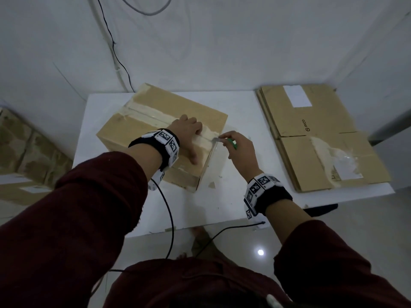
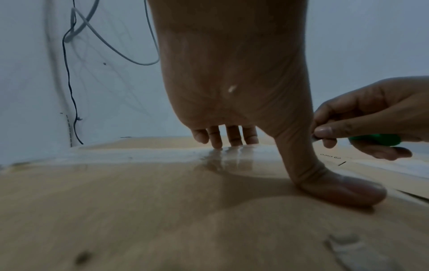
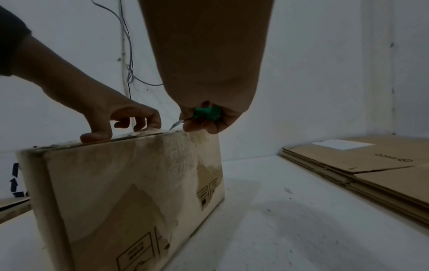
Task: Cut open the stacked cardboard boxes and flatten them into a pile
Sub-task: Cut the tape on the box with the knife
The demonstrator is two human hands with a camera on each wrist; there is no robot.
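flattened pile (image 1: 315,138) reads "pico"; box (image 3: 130,192) labels seem illegible

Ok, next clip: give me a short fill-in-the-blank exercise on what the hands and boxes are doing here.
1. The right hand holds a cutter with a ____ handle.
2. The left hand presses down on the ____ of the taped box.
3. The flattened boxes lie to the ____ of the taped box on the white table.
4. The cutter's blade meets the box at its top ____.

Missing words: green; top; right; edge
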